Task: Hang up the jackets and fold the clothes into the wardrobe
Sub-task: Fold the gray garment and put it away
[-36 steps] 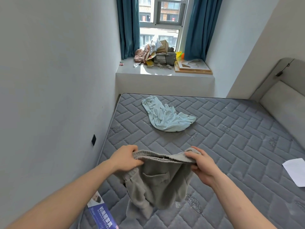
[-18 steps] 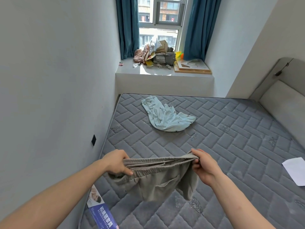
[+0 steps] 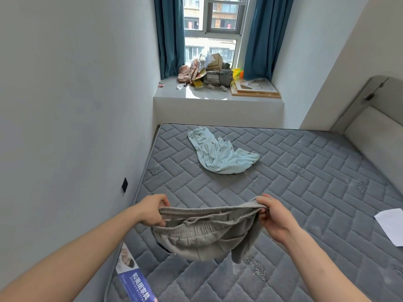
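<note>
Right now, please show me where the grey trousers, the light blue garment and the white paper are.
grey trousers (image 3: pixel 202 240): head view, on the cloth below the waistband.
light blue garment (image 3: pixel 220 155): head view, on its crumpled middle.
white paper (image 3: pixel 391 225): head view, on its visible sheet at the right edge.

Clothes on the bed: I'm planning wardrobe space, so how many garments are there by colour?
Grey: 1, the grey trousers, held at the waistband by the left hand and right hand.
Light blue: 1, the light blue garment lying on the mattress.
Total: 2
</note>
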### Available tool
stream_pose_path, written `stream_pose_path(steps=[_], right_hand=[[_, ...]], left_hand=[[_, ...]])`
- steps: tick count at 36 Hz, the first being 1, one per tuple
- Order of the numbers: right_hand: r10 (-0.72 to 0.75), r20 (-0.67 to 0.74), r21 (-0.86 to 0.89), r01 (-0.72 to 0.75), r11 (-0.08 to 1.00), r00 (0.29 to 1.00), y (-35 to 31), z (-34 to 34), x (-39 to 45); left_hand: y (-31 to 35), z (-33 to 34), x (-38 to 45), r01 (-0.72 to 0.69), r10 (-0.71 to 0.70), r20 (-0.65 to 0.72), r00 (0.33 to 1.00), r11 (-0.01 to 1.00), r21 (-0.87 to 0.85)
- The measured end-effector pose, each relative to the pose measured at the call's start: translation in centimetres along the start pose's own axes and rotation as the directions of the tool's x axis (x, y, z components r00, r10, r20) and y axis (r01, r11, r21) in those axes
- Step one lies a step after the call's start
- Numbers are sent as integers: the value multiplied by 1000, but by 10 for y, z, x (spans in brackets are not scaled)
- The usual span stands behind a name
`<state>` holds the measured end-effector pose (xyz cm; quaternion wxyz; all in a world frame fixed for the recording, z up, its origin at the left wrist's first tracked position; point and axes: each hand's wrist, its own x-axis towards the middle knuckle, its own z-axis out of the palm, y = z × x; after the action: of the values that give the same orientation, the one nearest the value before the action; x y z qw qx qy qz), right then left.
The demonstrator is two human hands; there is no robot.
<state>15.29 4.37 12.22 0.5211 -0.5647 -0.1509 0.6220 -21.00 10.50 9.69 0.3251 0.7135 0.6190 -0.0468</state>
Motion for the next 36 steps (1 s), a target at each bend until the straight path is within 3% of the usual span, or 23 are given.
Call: stream_pose_path(steps=[3,6,13,16,18,21,24,26,30,36], right_hand=[[-15,-47,-2,15,1000,999,4,-5,1],[-40,-145,-87,27,996,989,8,-11,2],[-3,-241,-308,-74,949,970,38,-31,9],[24,-276,-372,-130,919,961,52,-45,13],[40,-279,-444,-165,881,960,61,-55,16],[54,-251,-590,-197,783,966,71,-69,18],[40,-214,-744,-190,641,976,75,-74,18],[28,-198,-806,-180,563,980,76,-76,20],[10,-207,-854,-186,485,978,71,-73,35],[-111,-186,-869,-110,483,976,34,-52,70]], left_hand=[[-10,2,3,13,-7,52,999,993,-113],[-12,4,5,54,-58,-12,998,972,-227],[-31,49,5,183,-173,-137,975,981,60],[-34,66,2,196,-183,-127,975,976,96],[-34,73,2,231,-229,-63,971,972,28],[-30,77,4,314,-301,88,949,906,-283],[-28,80,4,443,-314,312,897,647,-620],[-28,81,7,484,-282,394,875,502,-717],[-27,79,18,465,-319,354,879,414,-782],[-2,41,45,313,-383,124,915,484,-817]])
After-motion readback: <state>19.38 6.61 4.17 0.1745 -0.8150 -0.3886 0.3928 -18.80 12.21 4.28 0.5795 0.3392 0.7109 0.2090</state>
